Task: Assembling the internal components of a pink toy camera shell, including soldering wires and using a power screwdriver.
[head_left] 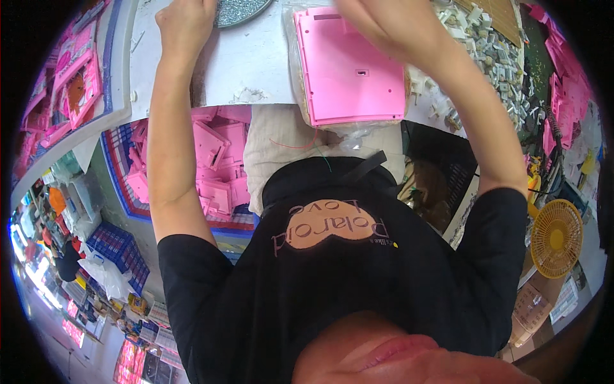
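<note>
Left hand [183,18] up at the top edge, knuckles curled, just beside a grey disc [242,14]. Across the white table [246,67], the right hand [400,31] leans over the upper corner of a pink panel [348,80], fingertips hard to make out! Clear plastic sticks out under that panel. To its right, a heap of small white parts [502,70]; below the table, left, pink pieces [214,148] fill a crate. Yellow fan [556,238], far right!

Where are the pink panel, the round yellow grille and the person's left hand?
Pink panel [348,67]: head view, middle of its flat face.
Round yellow grille [557,239]: head view, near its middle.
Left hand [185,20]: head view, middle of the hand.
</note>
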`<action>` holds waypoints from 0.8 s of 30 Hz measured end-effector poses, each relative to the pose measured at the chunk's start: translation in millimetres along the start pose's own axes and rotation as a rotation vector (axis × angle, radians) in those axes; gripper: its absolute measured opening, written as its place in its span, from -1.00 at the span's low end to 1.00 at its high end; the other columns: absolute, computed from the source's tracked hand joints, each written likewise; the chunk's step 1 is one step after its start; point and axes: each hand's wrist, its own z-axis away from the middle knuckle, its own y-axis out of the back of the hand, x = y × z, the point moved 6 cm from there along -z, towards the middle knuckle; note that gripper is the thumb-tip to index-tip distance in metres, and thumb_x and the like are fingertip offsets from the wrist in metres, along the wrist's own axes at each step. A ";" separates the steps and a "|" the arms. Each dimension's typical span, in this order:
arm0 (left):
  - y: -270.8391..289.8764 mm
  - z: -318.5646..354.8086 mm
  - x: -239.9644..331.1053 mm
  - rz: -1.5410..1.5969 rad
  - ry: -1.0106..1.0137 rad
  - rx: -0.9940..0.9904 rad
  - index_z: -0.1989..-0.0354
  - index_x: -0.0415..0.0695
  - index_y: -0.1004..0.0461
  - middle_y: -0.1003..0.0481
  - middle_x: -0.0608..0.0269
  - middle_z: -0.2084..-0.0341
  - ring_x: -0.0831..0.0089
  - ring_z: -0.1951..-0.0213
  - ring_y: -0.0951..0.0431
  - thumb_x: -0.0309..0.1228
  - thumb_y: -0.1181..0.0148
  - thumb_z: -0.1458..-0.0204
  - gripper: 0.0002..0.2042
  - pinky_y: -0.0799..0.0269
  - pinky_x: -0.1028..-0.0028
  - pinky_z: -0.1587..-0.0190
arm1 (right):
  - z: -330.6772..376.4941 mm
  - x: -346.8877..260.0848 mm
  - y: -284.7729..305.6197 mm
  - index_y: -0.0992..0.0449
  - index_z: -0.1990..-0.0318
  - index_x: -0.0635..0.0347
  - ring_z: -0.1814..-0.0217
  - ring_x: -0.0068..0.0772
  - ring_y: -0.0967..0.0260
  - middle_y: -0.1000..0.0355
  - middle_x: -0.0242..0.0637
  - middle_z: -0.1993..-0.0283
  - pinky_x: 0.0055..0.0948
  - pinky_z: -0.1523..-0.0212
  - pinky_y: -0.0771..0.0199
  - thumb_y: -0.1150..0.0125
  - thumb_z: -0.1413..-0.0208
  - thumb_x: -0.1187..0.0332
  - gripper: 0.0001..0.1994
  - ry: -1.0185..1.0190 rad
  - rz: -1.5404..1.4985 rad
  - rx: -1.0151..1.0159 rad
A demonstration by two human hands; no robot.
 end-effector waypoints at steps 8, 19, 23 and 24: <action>28.3 19.3 69.8 0.479 0.149 -0.214 0.45 -0.27 -0.54 -0.54 0.09 0.57 0.26 0.48 -0.54 -0.47 -0.31 -0.07 -0.87 -0.43 0.35 0.37 | 125.1 -17.5 29.0 -0.62 0.24 0.21 0.13 -0.14 -0.41 -0.53 -0.28 0.25 -0.25 0.10 -0.43 -0.41 0.02 0.50 -0.84 -0.193 -0.217 -0.059; 50.1 63.4 155.1 0.606 -0.276 -0.142 0.32 -0.15 -0.66 -0.66 0.31 0.37 0.43 0.32 -0.58 -0.46 -0.37 -0.08 -0.95 -0.39 0.45 0.13 | 104.2 -35.1 29.7 -0.66 0.38 0.13 0.05 -0.24 -0.44 -0.52 -0.39 0.32 -0.17 -0.09 -0.45 -0.42 0.15 0.45 -0.88 -0.055 0.046 -0.191; 53.2 77.8 150.6 0.722 -0.157 -0.182 0.36 -0.15 -0.65 -0.65 0.31 0.39 0.46 0.33 -0.57 -0.51 -0.41 -0.02 -0.95 -0.37 0.47 0.18 | 98.7 -29.7 39.5 -0.66 0.28 0.20 0.04 -0.18 -0.46 -0.56 -0.32 0.25 -0.17 -0.06 -0.47 -0.47 0.18 0.51 -0.77 -0.041 0.044 -0.245; 53.5 79.5 150.6 0.748 -0.148 -0.193 0.37 -0.14 -0.64 -0.64 0.32 0.39 0.47 0.33 -0.57 -0.52 -0.41 -0.01 -0.94 -0.37 0.47 0.20 | 96.2 -22.6 48.6 -0.67 0.22 0.23 0.05 -0.14 -0.48 -0.58 -0.30 0.22 -0.19 -0.02 -0.50 -0.49 0.20 0.54 -0.71 -0.050 0.032 -0.262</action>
